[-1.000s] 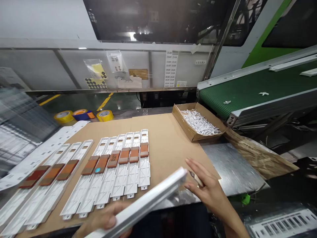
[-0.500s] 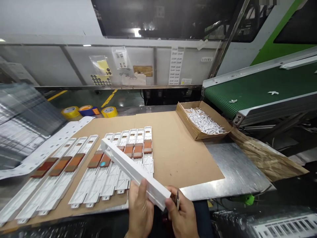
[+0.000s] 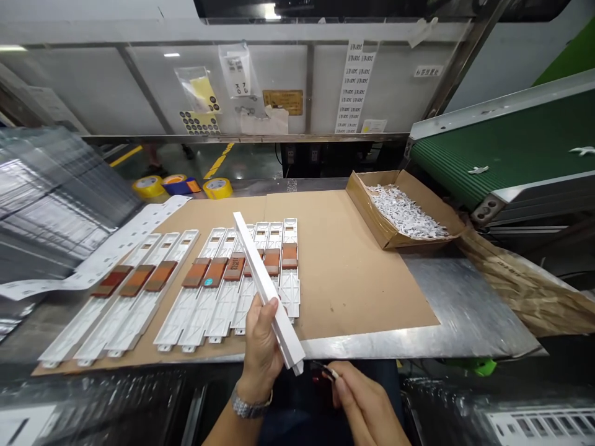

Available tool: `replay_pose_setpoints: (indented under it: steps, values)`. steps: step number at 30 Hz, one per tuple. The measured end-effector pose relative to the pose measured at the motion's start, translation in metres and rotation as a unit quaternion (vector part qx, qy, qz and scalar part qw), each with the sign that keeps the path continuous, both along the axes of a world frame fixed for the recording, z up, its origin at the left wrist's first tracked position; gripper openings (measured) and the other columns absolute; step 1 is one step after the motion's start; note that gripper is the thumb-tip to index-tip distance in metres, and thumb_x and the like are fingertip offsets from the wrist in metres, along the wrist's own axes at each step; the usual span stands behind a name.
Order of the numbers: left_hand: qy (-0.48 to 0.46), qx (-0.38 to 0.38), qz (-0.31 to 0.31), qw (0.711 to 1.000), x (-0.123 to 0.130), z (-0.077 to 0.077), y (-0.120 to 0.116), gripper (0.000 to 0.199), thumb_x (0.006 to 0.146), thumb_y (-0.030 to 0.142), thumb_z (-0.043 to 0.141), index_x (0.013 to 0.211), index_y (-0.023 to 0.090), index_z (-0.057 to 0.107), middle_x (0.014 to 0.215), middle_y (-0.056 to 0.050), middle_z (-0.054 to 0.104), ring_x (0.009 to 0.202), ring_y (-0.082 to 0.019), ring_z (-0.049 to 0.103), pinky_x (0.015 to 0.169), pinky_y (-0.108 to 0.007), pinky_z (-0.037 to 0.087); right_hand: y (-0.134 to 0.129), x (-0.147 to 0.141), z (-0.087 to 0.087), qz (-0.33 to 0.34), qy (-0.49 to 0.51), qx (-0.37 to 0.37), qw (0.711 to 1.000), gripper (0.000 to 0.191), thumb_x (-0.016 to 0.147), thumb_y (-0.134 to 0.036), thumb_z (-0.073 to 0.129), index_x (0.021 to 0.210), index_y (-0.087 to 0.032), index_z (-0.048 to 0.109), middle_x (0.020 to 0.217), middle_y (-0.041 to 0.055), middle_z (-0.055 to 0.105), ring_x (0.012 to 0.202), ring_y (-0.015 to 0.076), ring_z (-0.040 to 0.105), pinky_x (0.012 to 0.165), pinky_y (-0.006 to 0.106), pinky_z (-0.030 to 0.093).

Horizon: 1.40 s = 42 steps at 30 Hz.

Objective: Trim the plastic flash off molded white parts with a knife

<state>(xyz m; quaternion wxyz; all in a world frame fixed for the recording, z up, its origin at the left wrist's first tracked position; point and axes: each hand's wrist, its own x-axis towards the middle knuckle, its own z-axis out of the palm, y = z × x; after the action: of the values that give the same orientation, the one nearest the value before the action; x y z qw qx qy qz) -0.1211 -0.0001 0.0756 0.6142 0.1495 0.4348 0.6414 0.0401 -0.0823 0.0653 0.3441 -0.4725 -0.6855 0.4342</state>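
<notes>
In my left hand (image 3: 263,334), fingers wrapped round its lower half, is a long white plastic strip (image 3: 266,272), tilted with its near end to the right. My right hand (image 3: 365,396) is closed on a small dark-tipped hand tool (image 3: 325,370); a bit of red shows by it, but its exact kind is unclear. The tool's tip sits just right of the strip's near end, seemingly apart from it. Beyond my left hand, several white ribbed plastic strips (image 3: 195,316) lie side by side, with reddish-brown blocks (image 3: 195,272) across them.
Brown cardboard (image 3: 362,279) covers the metal table (image 3: 483,310). A cardboard box (image 3: 381,226) of small white pieces stands at the right rear, beside a green conveyor (image 3: 511,148). Tape rolls (image 3: 217,188) stand at the back left, near stacked grey sheets (image 3: 60,204).
The strip has swung more upright and its far end has moved right. My right hand has come off its near end and moved lower right with the tool. The view has tilted down.
</notes>
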Motion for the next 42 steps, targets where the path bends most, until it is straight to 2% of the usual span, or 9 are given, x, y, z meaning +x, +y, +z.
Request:
replay_pose_setpoints:
  steps: [3,9,32,42]
  values:
    - [-0.009,0.016,-0.017,1.0,0.001,0.003,0.0,0.027,0.071,0.03,0.072,0.08,0.019,0.049,0.06,0.009,0.042,0.044,-0.001,0.038,0.038,-0.012,0.03,-0.001,-0.006,-0.003,-0.025,-0.052,0.008,0.998,0.03,0.099,-0.034,0.03,0.076,-0.022,0.047,0.067,-0.0023,0.051,0.057,0.0111,0.048,0.052,0.021,0.031]
    - [-0.016,0.034,-0.032,0.999,0.0,0.006,-0.002,0.025,0.072,0.028,0.07,0.081,0.02,0.049,0.061,0.009,0.041,0.044,-0.001,0.036,0.038,-0.012,0.029,-0.002,-0.013,0.0,-0.045,-0.128,-0.046,0.99,0.041,0.099,-0.044,0.025,0.066,-0.022,0.037,0.058,-0.0034,0.047,0.051,0.0113,0.045,0.051,0.023,0.026]
    - [-0.012,0.036,-0.037,0.999,0.005,0.007,-0.005,0.026,0.071,0.029,0.071,0.08,0.02,0.048,0.061,0.008,0.04,0.045,-0.002,0.036,0.039,-0.012,0.028,0.002,-0.017,0.005,-0.038,-0.101,-0.078,0.991,0.044,0.097,-0.049,0.023,0.063,-0.022,0.031,0.054,-0.004,0.037,0.048,0.01,0.036,0.047,0.024,0.02]
    - [-0.017,0.034,-0.041,0.998,0.006,0.007,-0.005,0.027,0.07,0.028,0.071,0.081,0.02,0.048,0.06,0.009,0.04,0.043,-0.002,0.035,0.037,-0.012,0.029,0.001,-0.017,0.004,-0.034,-0.104,-0.096,0.989,0.045,0.096,-0.05,0.022,0.064,-0.021,0.032,0.056,-0.0035,0.039,0.049,0.0099,0.037,0.049,0.024,0.02]
